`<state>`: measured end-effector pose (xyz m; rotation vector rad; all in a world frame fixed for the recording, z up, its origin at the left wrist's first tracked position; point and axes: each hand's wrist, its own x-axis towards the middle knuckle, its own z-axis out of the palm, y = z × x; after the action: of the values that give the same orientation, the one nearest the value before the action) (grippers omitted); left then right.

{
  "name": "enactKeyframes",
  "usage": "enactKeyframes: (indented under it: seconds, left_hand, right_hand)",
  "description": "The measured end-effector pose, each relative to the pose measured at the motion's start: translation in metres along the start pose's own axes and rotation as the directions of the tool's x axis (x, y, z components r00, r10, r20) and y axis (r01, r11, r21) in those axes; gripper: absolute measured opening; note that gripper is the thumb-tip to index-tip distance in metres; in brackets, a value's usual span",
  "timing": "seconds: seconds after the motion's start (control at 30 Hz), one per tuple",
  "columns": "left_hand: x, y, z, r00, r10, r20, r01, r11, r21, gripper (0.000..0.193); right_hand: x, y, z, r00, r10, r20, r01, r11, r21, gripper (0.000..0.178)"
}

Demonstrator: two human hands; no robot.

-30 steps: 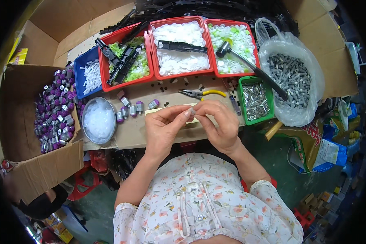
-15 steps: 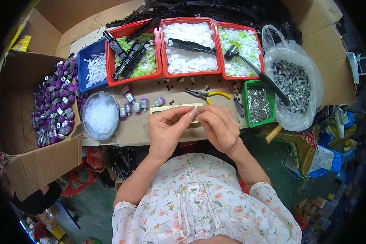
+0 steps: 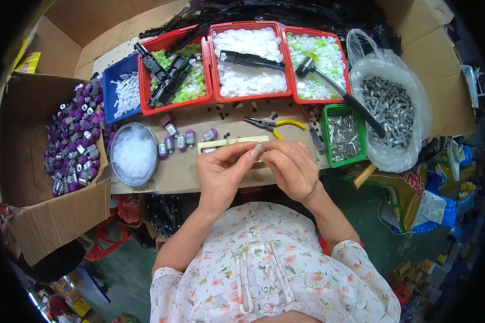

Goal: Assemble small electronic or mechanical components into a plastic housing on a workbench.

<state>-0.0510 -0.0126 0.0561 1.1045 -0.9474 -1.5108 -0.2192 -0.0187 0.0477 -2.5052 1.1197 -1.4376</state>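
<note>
Both hands meet above the table's near edge, fingertips pinched together. A small greyish piece (image 3: 260, 147) shows between them, mostly covered by the fingers, so its kind is unclear. My left hand (image 3: 221, 175) grips it from one side with thumb and forefinger. From the other side my right hand (image 3: 293, 169) pinches it with the fingers curled. Just behind the hands lies a cream-coloured holder (image 3: 231, 141), partly hidden, with a silver part in it. Several small silver-and-purple motors (image 3: 181, 142) stand on the cardboard table top left of it.
Pliers with yellow handles (image 3: 285, 123) lie behind the hands. Red bins (image 3: 214, 81) of small plastic parts line the back. A hammer (image 3: 355, 105) leans across the green bin (image 3: 328, 156). Left are a metal bowl (image 3: 113, 161) and a motor-filled carton (image 3: 64, 204); right, a plastic bag (image 3: 415, 153) of grey pieces.
Both hands keep the same pinch at nearly the same place. The whole view has shifted very slightly; nothing else visibly moved.
</note>
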Motion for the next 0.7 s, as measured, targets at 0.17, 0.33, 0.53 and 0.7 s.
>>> enactKeyframes:
  seconds: [0.17,0.33,0.53,0.7]
  left_hand:
    - [-0.001,-0.003,0.001,1.0,0.011,-0.006,-0.011,1.0,0.013,0.017]
    - [-0.002,-0.003,0.001,1.0,0.007,-0.02,-0.008,0.997,-0.073,0.017]
    - [-0.005,-0.004,-0.004,1.0,-0.007,-0.02,0.006,0.998,-0.055,0.017]
    - [-0.006,-0.007,-0.009,0.998,0.064,-0.018,-0.064,0.998,-0.005,0.018]
  right_hand:
    - [-0.001,0.0,-0.001,1.0,0.001,-0.013,-0.001,1.0,0.011,0.026]
    - [-0.001,0.0,0.001,1.0,-0.001,-0.023,0.002,0.999,0.049,0.026]
    - [0.002,-0.004,0.001,1.0,-0.02,0.013,0.02,1.0,0.017,0.028]
    - [0.003,-0.007,0.002,0.997,0.068,0.03,-0.07,0.992,0.102,0.028]
